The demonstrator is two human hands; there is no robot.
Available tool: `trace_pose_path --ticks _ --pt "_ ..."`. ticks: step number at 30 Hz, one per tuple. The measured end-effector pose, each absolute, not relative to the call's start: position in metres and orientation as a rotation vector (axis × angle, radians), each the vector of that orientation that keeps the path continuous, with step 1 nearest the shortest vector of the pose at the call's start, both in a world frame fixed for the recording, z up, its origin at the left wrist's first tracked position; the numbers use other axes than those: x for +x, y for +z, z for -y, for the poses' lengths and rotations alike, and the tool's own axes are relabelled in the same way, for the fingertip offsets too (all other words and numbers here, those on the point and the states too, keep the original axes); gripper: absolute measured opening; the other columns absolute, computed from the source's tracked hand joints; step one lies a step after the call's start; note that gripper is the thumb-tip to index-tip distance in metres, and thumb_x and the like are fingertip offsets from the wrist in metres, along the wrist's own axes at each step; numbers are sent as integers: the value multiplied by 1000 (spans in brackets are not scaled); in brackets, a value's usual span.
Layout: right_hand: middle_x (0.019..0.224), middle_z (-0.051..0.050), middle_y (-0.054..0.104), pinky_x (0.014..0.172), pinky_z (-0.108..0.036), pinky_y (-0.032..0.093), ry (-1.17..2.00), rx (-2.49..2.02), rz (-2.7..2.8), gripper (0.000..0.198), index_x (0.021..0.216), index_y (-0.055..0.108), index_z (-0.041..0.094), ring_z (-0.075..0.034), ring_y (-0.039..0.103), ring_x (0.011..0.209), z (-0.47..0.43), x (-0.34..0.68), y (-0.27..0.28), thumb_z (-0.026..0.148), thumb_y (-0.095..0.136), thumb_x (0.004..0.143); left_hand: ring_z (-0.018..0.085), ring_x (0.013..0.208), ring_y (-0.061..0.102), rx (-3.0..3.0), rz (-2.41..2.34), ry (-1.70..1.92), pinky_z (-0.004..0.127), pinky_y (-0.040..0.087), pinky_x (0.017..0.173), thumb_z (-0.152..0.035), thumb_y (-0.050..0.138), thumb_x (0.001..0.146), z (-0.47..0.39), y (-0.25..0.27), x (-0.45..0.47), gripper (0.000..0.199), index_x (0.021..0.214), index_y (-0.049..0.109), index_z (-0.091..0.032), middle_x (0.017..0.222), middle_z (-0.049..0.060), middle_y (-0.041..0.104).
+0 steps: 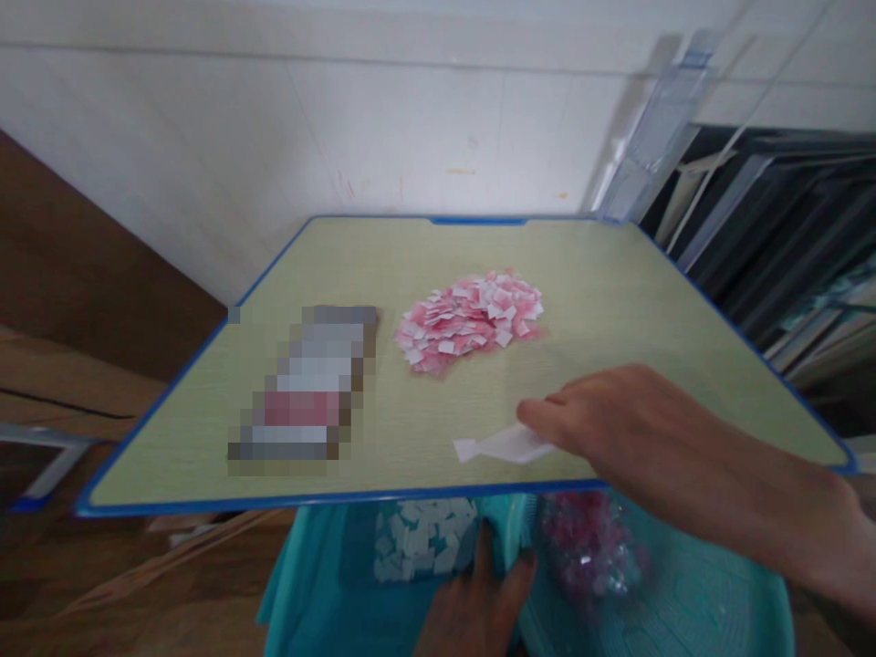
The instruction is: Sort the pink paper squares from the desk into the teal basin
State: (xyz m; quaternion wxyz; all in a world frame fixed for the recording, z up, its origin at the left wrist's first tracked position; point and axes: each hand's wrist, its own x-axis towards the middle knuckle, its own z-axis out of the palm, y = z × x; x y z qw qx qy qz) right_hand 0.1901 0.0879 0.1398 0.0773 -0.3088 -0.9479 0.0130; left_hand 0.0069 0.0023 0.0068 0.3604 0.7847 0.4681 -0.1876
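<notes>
My right hand [589, 420] is above the front right of the table, with thumb and fingers closed on a thin, whitish, translucent strip [513, 444]. At the strip's left tip is a small white paper piece [464, 449], touching it or nearly so. Farther back on the tabletop lies a pile of pink and white paper pieces [472, 315]. Below the table edge, my left hand [472, 607] reaches by the rim between two teal baskets, index finger and thumb apart and nothing visible between them. Its other fingers are partly hidden.
A blurred-out phone-like slab [305, 383] lies at the table's left. The left teal basket [307, 584] contains white paper pieces [424, 538]; the right teal basket [718, 584] has a clear bag of pink pieces [592, 547]. A clear plastic bottle [650, 137] stands by the wall, beside dark stacked panels [787, 219].
</notes>
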Motion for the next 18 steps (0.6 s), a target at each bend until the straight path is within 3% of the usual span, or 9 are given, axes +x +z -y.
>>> trace_pose_path --ticks 5,9,14,18 --pt "85 1 62 61 -32 34 -30 -758 2948 30 107 52 21 -15 50 71 -87 155 140 8 55 80 37 99 61 2048 -1204 -423 48 51 77 -18 52 82 0 1 7 62 141 36 -30 146 23 28" --pt "75 2 57 57 -31 30 -118 -832 2890 29 100 53 20 -14 47 64 -91 149 140 4 53 76 39 94 63 2084 -1191 -413 50 53 72 -15 54 78 2 -5 7 68 141 34 -31 143 23 33" --pt "78 0 60 58 -32 31 -287 -873 2863 42 109 52 20 -15 47 63 -88 149 138 -1 49 73 39 92 64 2120 -1206 -414 48 54 69 -13 51 80 2 -8 9 65 140 35 -33 143 24 33" --pt "72 0 63 51 -31 30 -126 -902 2882 36 94 56 20 -15 50 57 -81 134 145 -2 49 65 35 92 64 2139 -1222 -433 45 55 70 -16 48 85 2 -6 10 60 140 36 -36 139 19 41"
